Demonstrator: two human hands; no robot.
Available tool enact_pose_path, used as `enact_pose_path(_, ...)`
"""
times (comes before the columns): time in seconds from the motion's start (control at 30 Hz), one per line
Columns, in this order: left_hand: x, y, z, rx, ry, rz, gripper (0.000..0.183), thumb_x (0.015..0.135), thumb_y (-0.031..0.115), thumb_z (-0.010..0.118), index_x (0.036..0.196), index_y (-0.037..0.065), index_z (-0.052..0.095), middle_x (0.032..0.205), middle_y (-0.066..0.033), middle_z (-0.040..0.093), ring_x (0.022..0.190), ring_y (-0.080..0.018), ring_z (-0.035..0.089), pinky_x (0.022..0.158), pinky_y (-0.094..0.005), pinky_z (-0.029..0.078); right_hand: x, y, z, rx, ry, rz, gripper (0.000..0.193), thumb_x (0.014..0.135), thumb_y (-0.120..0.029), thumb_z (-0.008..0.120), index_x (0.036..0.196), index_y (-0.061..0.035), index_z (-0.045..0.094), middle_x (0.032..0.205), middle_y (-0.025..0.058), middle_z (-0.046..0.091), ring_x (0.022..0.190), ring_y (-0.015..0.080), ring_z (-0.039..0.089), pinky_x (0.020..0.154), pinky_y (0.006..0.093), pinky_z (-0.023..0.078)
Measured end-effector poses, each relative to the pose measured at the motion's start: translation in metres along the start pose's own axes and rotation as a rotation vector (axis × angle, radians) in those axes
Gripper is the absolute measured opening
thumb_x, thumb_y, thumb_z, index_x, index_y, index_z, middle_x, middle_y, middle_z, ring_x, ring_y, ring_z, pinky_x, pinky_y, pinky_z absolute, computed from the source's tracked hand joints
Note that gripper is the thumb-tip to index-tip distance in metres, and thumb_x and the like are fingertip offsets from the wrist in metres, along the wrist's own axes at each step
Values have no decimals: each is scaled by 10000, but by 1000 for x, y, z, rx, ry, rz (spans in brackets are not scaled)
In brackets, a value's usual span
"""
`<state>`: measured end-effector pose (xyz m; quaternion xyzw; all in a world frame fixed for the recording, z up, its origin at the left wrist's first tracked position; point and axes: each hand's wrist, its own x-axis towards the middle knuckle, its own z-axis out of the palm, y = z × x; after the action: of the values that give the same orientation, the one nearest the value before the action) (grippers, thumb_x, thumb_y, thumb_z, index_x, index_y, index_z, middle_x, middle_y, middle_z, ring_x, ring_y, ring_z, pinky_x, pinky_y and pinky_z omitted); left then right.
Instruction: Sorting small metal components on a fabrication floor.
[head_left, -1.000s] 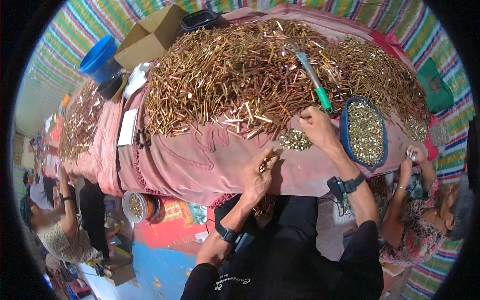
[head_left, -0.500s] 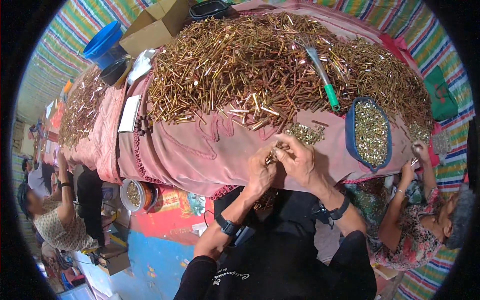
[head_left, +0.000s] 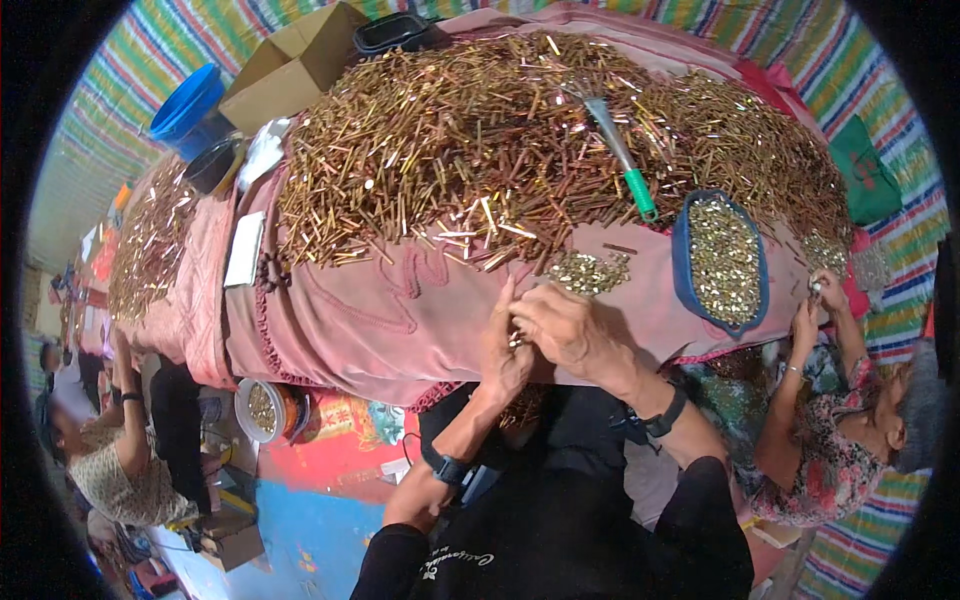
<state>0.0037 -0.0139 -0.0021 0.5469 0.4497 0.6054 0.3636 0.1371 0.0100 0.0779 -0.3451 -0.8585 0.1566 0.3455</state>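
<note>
Seemingly mid-sorting: left hand (head_left: 503, 345) and right hand (head_left: 562, 330) together at the pink table (head_left: 400, 310) edge, fingers pinching a small brass piece (head_left: 517, 338); next, dropping it onto the nearby small brass pile (head_left: 588, 270).

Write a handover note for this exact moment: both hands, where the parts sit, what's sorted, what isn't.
Left hand and right hand: together at the table's near edge, fingertips pinching a small metal piece between them; which hand holds it I cannot tell.
Parts: a large heap of brass pins covers the pink cloth. A small pile of short pieces lies just above the hands.
Done: the blue tray on the right holds many short pieces.
Left: most of the heap looks unsorted. A green-handled tool lies on it, untouched.
</note>
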Motion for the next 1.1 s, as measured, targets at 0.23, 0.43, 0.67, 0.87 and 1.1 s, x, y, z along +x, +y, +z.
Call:
enact_pose_path(0.23,-5,-2,-3,-47,-110,-26,437,974,-37,536,1403,46,517,1127,-162,682,995,-196,681,852,-310,551,-13,19,-34,-100,113,299,129,891,-99,644,986,-15,664,928,148,621,809,342,634,714,424,534)
enact_pose_path(0.43,0,-1,0,90,-71,105,496,938,-47,608,1410,79,523,1072,-157,706,959,-228,705,822,-330,565,-35,90,-69,-459,-22,541,149,898,-159,631,921,-13,656,835,190,618,782,388,628,703,464,520)
enact_pose_path(0.67,-3,-6,-4,157,-105,88,515,928,-16,634,1419,97,524,1050,-141,720,943,-238,712,807,-326,564,-11,114,-57,-508,-172,604,176,806,-135,658,761,35,642,726,254,638,693,424,656,643,497,514)
enact_pose_path(0.87,-3,-8,-2,156,-93,68,495,919,-25,633,1393,95,555,1042,-139,727,926,-228,720,799,-321,571,-9,76,-55,140,30,740,227,845,-144,648,967,48,661,704,129,661,608,226,651,581,344,521)
enact_pose_path(1.1,-4,-16,-3,117,-111,97,463,953,-25,589,1401,84,550,1080,-132,719,965,-174,688,838,-289,542,-12,24,-25,752,-55,768,293,963,-132,597,1190,52,628,852,69,674,714,97,637,648,246,542)
